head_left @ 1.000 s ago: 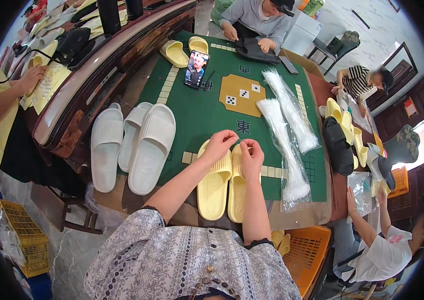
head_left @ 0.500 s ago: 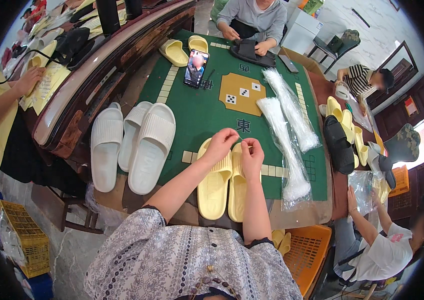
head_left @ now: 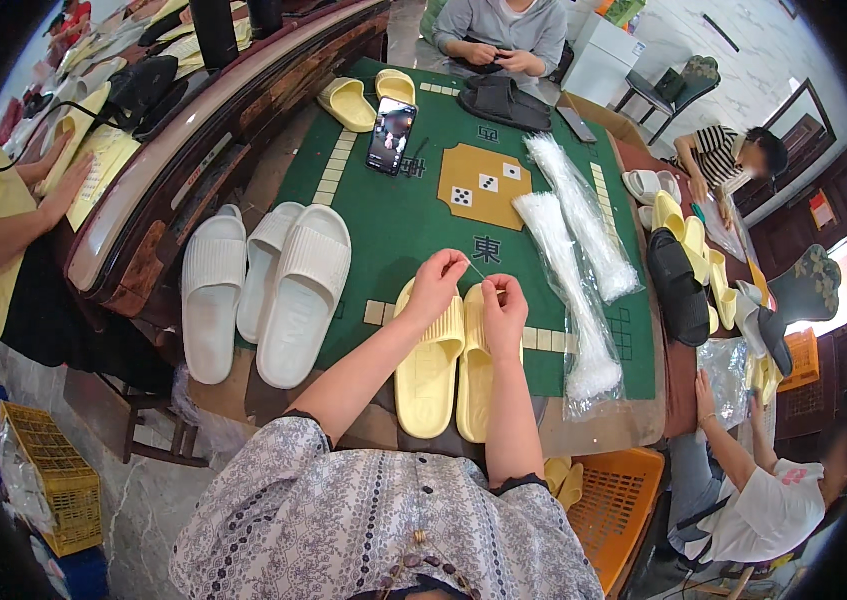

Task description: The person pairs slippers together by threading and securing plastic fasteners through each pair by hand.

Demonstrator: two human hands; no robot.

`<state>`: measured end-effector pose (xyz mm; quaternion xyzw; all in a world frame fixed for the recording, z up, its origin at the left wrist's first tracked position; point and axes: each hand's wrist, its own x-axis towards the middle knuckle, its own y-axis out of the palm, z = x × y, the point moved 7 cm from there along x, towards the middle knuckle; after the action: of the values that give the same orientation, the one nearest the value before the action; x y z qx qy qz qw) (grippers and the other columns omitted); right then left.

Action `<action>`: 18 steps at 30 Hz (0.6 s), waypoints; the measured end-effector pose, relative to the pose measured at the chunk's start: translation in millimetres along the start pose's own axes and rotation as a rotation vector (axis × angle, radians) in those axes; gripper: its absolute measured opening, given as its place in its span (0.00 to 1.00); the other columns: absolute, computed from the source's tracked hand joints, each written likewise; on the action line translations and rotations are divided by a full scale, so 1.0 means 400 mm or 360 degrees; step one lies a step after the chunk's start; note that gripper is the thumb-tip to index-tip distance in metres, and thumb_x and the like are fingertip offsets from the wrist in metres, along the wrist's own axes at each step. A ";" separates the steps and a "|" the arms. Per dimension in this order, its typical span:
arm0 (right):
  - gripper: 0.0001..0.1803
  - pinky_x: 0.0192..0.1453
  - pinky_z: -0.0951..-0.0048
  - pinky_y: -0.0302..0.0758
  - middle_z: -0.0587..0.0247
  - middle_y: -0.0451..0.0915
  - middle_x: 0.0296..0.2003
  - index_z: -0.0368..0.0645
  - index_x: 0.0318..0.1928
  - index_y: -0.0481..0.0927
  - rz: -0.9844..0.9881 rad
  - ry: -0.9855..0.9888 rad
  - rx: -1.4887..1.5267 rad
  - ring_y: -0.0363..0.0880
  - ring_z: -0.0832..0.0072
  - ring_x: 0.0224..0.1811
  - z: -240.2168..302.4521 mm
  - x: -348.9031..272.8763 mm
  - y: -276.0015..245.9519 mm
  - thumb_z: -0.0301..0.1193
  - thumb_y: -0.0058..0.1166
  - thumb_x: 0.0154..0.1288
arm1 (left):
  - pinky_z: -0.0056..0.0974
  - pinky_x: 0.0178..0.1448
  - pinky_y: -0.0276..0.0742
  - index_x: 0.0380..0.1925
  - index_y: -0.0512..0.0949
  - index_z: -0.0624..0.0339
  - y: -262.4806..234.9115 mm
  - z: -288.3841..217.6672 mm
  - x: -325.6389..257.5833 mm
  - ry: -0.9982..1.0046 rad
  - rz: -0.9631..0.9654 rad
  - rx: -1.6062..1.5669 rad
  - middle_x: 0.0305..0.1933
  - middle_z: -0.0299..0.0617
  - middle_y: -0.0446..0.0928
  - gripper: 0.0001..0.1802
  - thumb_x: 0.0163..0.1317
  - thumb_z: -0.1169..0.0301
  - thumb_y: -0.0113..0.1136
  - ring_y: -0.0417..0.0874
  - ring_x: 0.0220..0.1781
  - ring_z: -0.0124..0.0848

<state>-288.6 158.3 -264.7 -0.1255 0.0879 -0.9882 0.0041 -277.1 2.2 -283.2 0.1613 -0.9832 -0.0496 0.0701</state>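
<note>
A thin whitish strand (head_left: pixel 477 269) stretches between my two pinched hands. My left hand (head_left: pixel 437 286) grips one end with thumb and forefinger; my right hand (head_left: pixel 504 314) pinches near the other, slightly lower. Both hover over the toe straps of a pair of yellow slide slippers, the left slipper (head_left: pixel 428 384) and the right slipper (head_left: pixel 475 398), which lie side by side at the table's near edge. My hands and right forearm partly cover them. To the right, two clear plastic bags of white strands, a nearer bag (head_left: pixel 566 275) and a farther bag (head_left: pixel 590 225), rest on the green mat (head_left: pixel 384 260).
White slides (head_left: pixel 304 300) lie at the left, and a phone (head_left: pixel 391 136) stands near another yellow pair (head_left: pixel 348 104). Across the table a person (head_left: pixel 504 40) sits behind black slippers (head_left: pixel 506 102). More slippers (head_left: pixel 679 285) line the right side. An orange crate (head_left: pixel 619 500) sits below.
My left fingers have shifted slightly up and left, so more of the strand shows. The person opposite has drawn both hands back from the black slippers.
</note>
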 end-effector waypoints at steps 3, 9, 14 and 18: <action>0.04 0.29 0.82 0.65 0.73 0.76 0.27 0.39 0.36 0.79 0.0115 0.0069 -0.0008 0.64 0.87 0.24 0.000 -0.002 0.012 0.26 0.57 0.62 | 0.32 0.37 0.72 0.35 0.77 0.65 0.015 -0.001 -0.003 0.0096 0.0144 0.0120 0.31 0.36 0.77 0.07 0.64 0.71 0.57 0.74 0.32 0.24; 0.04 0.28 0.83 0.64 0.74 0.75 0.27 0.39 0.36 0.79 0.0010 0.0062 0.0080 0.64 0.88 0.24 0.000 -0.001 0.000 0.26 0.57 0.62 | 0.31 0.36 0.72 0.35 0.77 0.64 -0.003 -0.005 0.000 0.0048 -0.0041 -0.0006 0.31 0.36 0.76 0.07 0.64 0.71 0.57 0.74 0.31 0.24; 0.03 0.29 0.83 0.65 0.73 0.76 0.27 0.39 0.35 0.79 0.0147 0.0099 0.0027 0.65 0.87 0.24 0.001 -0.004 0.015 0.26 0.57 0.63 | 0.31 0.34 0.71 0.35 0.77 0.65 0.021 -0.006 -0.005 0.0116 0.0150 0.0080 0.30 0.36 0.76 0.07 0.64 0.71 0.57 0.74 0.30 0.23; 0.04 0.29 0.82 0.65 0.73 0.76 0.27 0.39 0.35 0.79 0.0036 0.0060 0.0067 0.65 0.87 0.24 -0.008 0.001 0.002 0.26 0.57 0.62 | 0.31 0.36 0.72 0.35 0.77 0.66 0.012 -0.010 -0.001 0.0071 0.0076 0.0080 0.29 0.37 0.77 0.07 0.64 0.72 0.57 0.75 0.31 0.24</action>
<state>-289.7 157.9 -267.9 -0.1058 0.0684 -0.9919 0.0164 -277.6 6.7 -278.9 0.1405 -0.9859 -0.0197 0.0891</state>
